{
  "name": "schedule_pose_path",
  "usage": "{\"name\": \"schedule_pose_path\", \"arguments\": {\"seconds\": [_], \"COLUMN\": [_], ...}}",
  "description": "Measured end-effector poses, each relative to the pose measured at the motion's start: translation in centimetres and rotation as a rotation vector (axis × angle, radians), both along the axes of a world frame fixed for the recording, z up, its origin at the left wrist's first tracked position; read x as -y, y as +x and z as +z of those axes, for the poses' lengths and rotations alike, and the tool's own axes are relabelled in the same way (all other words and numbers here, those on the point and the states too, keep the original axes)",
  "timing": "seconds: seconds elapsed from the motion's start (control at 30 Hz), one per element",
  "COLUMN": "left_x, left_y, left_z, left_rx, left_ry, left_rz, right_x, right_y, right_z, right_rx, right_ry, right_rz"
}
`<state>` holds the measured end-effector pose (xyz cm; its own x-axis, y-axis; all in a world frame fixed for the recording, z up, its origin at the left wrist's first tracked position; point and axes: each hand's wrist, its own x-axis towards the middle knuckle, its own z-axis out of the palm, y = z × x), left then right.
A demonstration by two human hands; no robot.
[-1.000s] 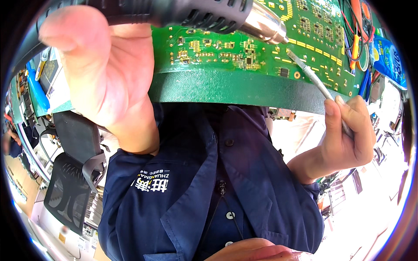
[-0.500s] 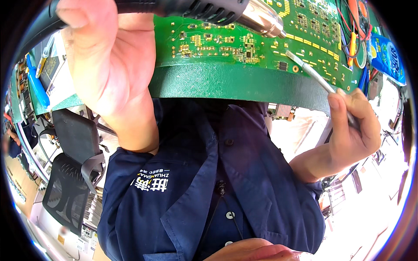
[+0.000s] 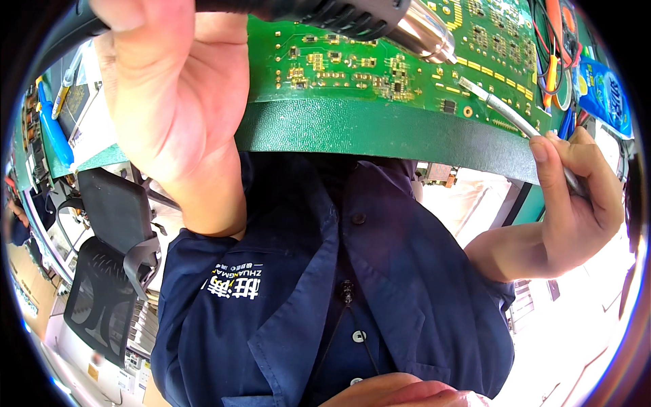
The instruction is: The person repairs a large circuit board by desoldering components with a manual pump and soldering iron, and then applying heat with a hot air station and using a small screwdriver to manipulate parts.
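My left hand (image 3: 173, 95) is wrapped round a black hot air gun (image 3: 325, 15) with vent slots and a shiny metal nozzle (image 3: 430, 35). The nozzle points right and down at a green circuit board (image 3: 325, 87) carrying small chips and rows of gold pads. Between thumb and fingers, my right hand (image 3: 580, 183) pinches a slim silver rod-like tool (image 3: 508, 115) with a flat pale tip; its exact kind I cannot make out. That tip lies at the gold pads just below the nozzle's mouth. Whether it touches the board I cannot tell.
The board lies on a green table with a rounded front edge (image 3: 380, 132). Cables and an orange-handled tool (image 3: 551, 78) lie at the right, beside a blue packet (image 3: 603, 95). A blue-handled tool (image 3: 54, 132) is at the left, above a black mesh chair (image 3: 112, 258).
My right hand has moved right and toward me, and the tool's tip has shifted slightly right. The hot air gun's nozzle has moved a little right and down in the picture.
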<state>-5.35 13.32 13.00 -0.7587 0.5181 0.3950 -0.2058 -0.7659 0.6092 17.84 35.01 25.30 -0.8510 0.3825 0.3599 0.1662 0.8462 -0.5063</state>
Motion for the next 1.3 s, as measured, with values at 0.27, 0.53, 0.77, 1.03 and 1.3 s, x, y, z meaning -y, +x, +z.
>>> {"name": "schedule_pose_path", "arguments": {"seconds": [0.27, 0.53, 0.77, 1.03, 1.3], "left_x": [0.2, 0.2, 0.3, 0.3, 0.3], "left_y": [-0.3, -0.5, -0.7, -0.7, -0.9], "left_z": [0.1, 0.2, 0.3, 0.3, 0.4], "left_rx": [0.004, 0.009, 0.014, 0.017, 0.022], "left_ry": [0.010, 0.018, 0.024, 0.024, 0.021], "left_rz": [-0.018, -0.042, -0.056, -0.088, -0.114], "right_x": [-0.4, -1.1, -1.1, -1.2, -1.8], "right_y": [0.3, 0.9, 0.8, 0.6, 0.1], "right_z": [-1.1, -1.7, -1.2, -2.1, -2.0], "right_rx": [0.003, -0.009, -0.021, -0.067, -0.043], "right_ry": [-0.041, -0.169, -0.111, -0.158, -0.171], "right_rz": [-0.121, -0.057, 0.007, -0.017, 0.005]}}
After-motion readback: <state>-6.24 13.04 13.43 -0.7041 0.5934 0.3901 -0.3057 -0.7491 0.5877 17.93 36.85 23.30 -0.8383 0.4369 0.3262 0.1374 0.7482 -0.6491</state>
